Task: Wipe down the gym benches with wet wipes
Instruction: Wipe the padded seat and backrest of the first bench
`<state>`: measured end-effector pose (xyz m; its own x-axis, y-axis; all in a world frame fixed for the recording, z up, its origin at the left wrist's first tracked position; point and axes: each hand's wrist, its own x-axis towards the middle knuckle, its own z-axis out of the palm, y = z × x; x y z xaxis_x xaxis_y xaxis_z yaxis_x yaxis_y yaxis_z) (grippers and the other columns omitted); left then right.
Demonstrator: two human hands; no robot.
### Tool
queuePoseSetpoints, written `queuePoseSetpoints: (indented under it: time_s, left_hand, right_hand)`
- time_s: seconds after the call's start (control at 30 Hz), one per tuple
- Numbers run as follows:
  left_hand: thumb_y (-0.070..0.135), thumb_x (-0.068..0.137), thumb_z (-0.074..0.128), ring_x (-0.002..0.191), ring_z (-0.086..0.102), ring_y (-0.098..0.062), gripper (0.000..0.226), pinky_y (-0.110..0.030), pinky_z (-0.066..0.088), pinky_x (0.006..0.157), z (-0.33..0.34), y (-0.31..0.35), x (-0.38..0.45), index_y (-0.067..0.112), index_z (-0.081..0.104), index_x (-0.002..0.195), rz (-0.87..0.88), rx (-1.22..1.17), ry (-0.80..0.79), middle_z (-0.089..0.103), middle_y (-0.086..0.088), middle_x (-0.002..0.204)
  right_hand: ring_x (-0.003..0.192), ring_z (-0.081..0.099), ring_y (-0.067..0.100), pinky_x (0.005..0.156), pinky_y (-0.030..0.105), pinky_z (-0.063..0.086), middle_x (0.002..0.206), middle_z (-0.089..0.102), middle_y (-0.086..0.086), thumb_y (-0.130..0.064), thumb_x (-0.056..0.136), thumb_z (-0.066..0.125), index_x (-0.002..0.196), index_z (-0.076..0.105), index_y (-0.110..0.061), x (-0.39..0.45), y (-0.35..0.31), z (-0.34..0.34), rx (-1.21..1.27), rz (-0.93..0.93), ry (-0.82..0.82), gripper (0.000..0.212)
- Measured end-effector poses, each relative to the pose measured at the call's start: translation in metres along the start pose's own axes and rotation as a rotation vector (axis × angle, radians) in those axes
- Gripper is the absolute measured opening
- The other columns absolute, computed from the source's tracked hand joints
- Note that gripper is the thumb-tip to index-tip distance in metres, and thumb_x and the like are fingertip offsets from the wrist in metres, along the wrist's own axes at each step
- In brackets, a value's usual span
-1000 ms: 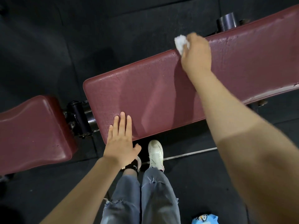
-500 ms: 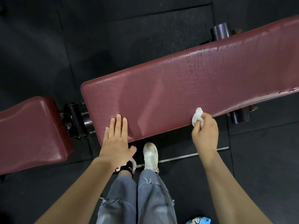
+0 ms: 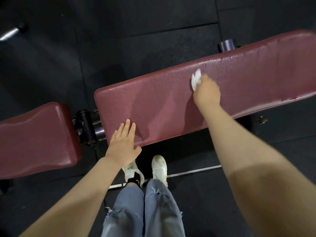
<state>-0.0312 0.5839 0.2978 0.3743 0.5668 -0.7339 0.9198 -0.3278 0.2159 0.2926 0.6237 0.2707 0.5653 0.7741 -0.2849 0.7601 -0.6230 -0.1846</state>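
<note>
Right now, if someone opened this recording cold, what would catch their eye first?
The long maroon bench pad running across the middle, its far right stretch glistening with wet streaks. On it, the right hand grips a crumpled white wipe near the pad's far edge, while the left hand rests flat on the near left corner. Below stand white sneakers on the dark floor.

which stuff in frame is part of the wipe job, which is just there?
Job:
wipe, bunched in the right hand
long pad, being wiped, wet sheen on its far right part
left hand, fingers flat on the pad's near corner
seat pad, bench too

Just there:
hinge
floor mats
shoes
</note>
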Motion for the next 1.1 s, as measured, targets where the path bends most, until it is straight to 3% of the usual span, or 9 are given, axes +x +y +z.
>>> queuePoseSetpoints:
  time_s: [0.1,0.23,0.4,0.53,0.67,0.73,0.9,1.0,1.1]
  left_hand:
    - [0.035,0.096,0.047,0.152,-0.007,-0.025,0.08,-0.041,0.0,0.123,-0.011,0.005,-0.009,0.015,0.002,0.158,0.014,0.013,0.034,-0.009,-0.008,0.165]
    - [0.032,0.097,0.047,0.153,-0.003,-0.023,0.075,-0.04,0.002,0.124,-0.034,0.019,-0.035,0.014,0.008,0.158,0.04,-0.027,0.047,-0.002,-0.007,0.166]
    - [0.026,0.098,0.05,0.152,0.007,-0.021,0.068,-0.037,0.009,0.124,-0.072,0.041,-0.083,0.012,0.02,0.156,0.027,-0.292,0.075,0.013,-0.006,0.165]
    - [0.02,0.099,0.053,0.144,0.031,-0.015,0.047,-0.026,0.023,0.116,-0.096,0.055,-0.127,0.019,0.045,0.145,0.009,-0.686,0.17,0.041,0.002,0.152]
    - [0.026,0.097,0.059,0.123,0.055,-0.008,0.029,-0.02,0.04,0.099,-0.117,0.067,-0.162,0.023,0.062,0.126,-0.042,-1.156,0.218,0.062,0.01,0.126]
    - [0.037,0.097,0.057,0.116,0.056,-0.005,0.031,-0.02,0.041,0.096,-0.128,0.065,-0.178,0.024,0.062,0.126,-0.073,-1.247,0.241,0.062,0.012,0.123]
    - [0.039,0.097,0.056,0.092,0.065,-0.002,0.017,-0.029,0.049,0.092,-0.123,0.021,-0.207,0.031,0.069,0.09,-0.124,-1.409,0.39,0.071,0.013,0.091]
    - [0.035,0.089,0.064,0.099,0.066,-0.025,0.02,-0.044,0.052,0.093,-0.107,-0.02,-0.221,0.018,0.071,0.092,-0.252,-1.437,0.459,0.071,-0.006,0.097]
    - [0.018,0.093,0.059,0.1,0.069,-0.025,0.013,-0.038,0.057,0.09,-0.084,-0.064,-0.236,0.015,0.072,0.095,-0.312,-1.576,0.472,0.073,-0.007,0.1]
  right_hand:
    - [0.098,0.062,0.04,0.079,0.041,0.047,0.101,0.065,0.02,-0.018,0.096,0.048,0.108,0.055,-0.002,-0.077,0.045,0.006,0.056,0.158,-0.071,0.02]
    - [0.102,0.06,0.038,0.081,0.038,0.045,0.11,0.065,0.021,-0.027,0.1,0.042,0.114,0.056,0.0,-0.127,0.067,-0.025,0.058,0.316,-0.264,0.033]
    - [0.08,0.053,0.022,0.063,0.03,0.036,0.09,0.063,0.007,-0.018,0.095,0.051,0.099,0.06,-0.009,-0.146,0.033,-0.1,0.48,0.169,-0.227,0.013]
    - [0.075,0.055,0.015,0.065,0.026,0.042,0.084,0.064,0.0,-0.017,0.091,0.058,0.093,0.067,-0.011,-0.173,-0.021,-0.155,0.753,0.089,-0.266,0.011]
    - [0.076,0.058,0.01,0.07,0.023,0.044,0.087,0.07,0.002,-0.014,0.089,0.061,0.095,0.072,-0.01,-0.204,-0.074,-0.178,0.826,-0.047,-0.302,0.013]
    - [0.08,0.061,0.01,0.072,0.023,0.046,0.09,0.071,0.0,-0.014,0.09,0.062,0.098,0.072,-0.011,-0.219,-0.1,-0.178,0.833,-0.121,-0.356,0.014]
    - [0.084,0.063,0.01,0.075,0.022,0.051,0.091,0.069,-0.006,-0.016,0.092,0.061,0.099,0.07,-0.017,-0.258,-0.161,-0.155,0.784,-0.269,-0.5,0.011]
    - [0.084,0.064,0.015,0.075,0.029,0.053,0.089,0.067,-0.005,-0.021,0.091,0.062,0.097,0.067,-0.019,-0.284,-0.195,-0.133,0.756,-0.268,-0.552,0.008]
    - [0.089,0.066,0.025,0.081,0.04,0.056,0.091,0.069,0.003,-0.024,0.092,0.06,0.094,0.066,-0.019,-0.314,-0.226,-0.112,0.797,-0.235,-0.623,0.009]
